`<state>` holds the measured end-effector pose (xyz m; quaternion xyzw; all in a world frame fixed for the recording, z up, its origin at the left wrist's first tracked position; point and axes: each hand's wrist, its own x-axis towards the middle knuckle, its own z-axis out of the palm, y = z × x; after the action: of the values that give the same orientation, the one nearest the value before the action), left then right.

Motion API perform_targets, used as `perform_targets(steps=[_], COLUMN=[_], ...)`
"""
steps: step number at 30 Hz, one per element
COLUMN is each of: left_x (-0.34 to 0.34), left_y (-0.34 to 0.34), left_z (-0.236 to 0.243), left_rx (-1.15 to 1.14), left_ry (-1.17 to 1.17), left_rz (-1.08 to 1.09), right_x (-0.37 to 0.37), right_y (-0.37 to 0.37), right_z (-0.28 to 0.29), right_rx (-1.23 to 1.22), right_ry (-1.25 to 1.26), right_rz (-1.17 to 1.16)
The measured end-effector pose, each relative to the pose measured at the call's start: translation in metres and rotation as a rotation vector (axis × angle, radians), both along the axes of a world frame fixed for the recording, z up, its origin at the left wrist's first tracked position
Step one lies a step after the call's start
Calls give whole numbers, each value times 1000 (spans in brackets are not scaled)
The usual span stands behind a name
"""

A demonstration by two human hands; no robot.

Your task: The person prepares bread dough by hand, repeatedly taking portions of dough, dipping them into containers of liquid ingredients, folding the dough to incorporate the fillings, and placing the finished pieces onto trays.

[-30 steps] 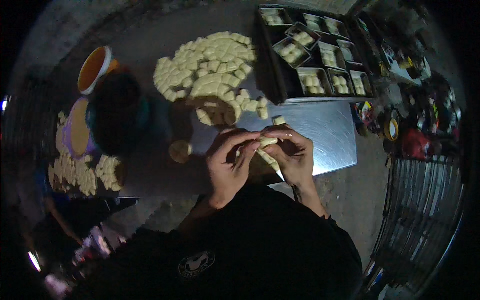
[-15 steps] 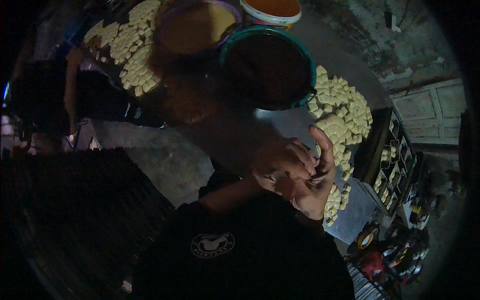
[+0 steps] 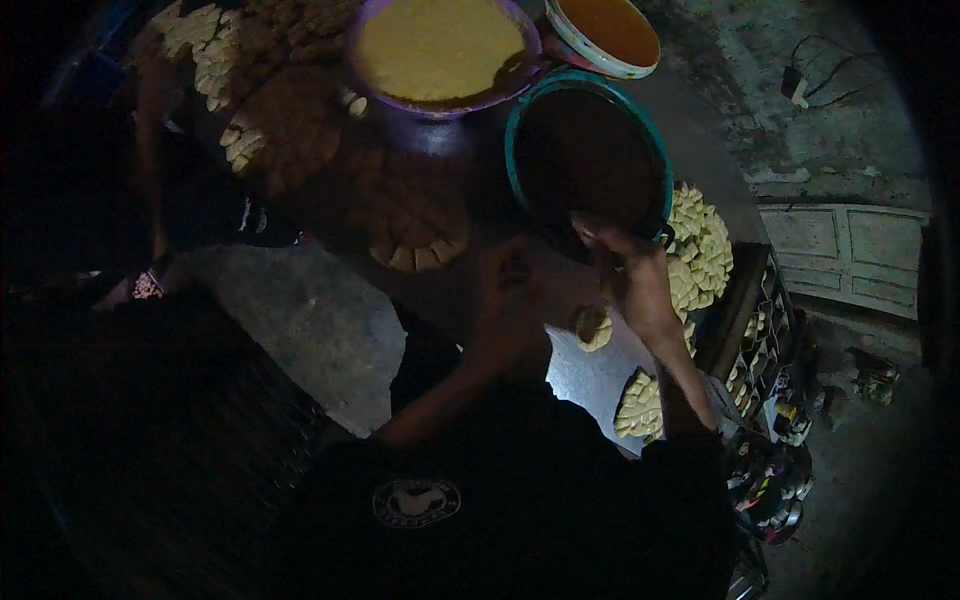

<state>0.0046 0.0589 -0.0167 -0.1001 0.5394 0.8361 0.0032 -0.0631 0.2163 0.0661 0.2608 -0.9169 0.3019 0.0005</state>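
The right hand (image 3: 635,268) has its fingers partly bent and drawn together, their tips at the near edge of the teal basin (image 3: 512,140); I cannot tell whether they hold anything. To the left of those fingers, the left hand (image 3: 512,288) is in deep shadow, and neither how far its fingers are open nor what they might hold can be made out. A round dough piece (image 3: 597,336) lies on the metal table (image 3: 582,375), just nearer the body than the right fingers. To their right, beyond the basin's rim, spreads a cluster of cut dough (image 3: 703,240), with the dark tray of moulds (image 3: 735,315) past it. Farther out from the fingers, behind the basin, stand a purple-rimmed bowl (image 3: 440,113) of yellow stuff and a white-rimmed bucket (image 3: 612,66), orange inside.
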Motion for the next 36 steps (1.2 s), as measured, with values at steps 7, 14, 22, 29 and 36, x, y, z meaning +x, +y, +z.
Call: perform_targets(steps=[7, 14, 22, 29, 36], left_x=[0, -4, 5, 20, 53], left_y=[-37, -49, -35, -5, 41], left_z=[-17, -3, 45, 68, 86], left_rx=[143, 41, 307, 803, 467], left_ry=[-160, -234, -102, -276, 5], left_rz=[-183, -255, -311, -400, -262], right_x=[-19, -21, 39, 93, 132], right_y=[6, -5, -32, -3, 37], right_z=[-29, -26, 19, 10, 46], right_rx=[147, 239, -912, -1073, -547], right_ry=[-267, -68, -587, -437, -12], right_rz=[-23, 11, -398, -359, -278])
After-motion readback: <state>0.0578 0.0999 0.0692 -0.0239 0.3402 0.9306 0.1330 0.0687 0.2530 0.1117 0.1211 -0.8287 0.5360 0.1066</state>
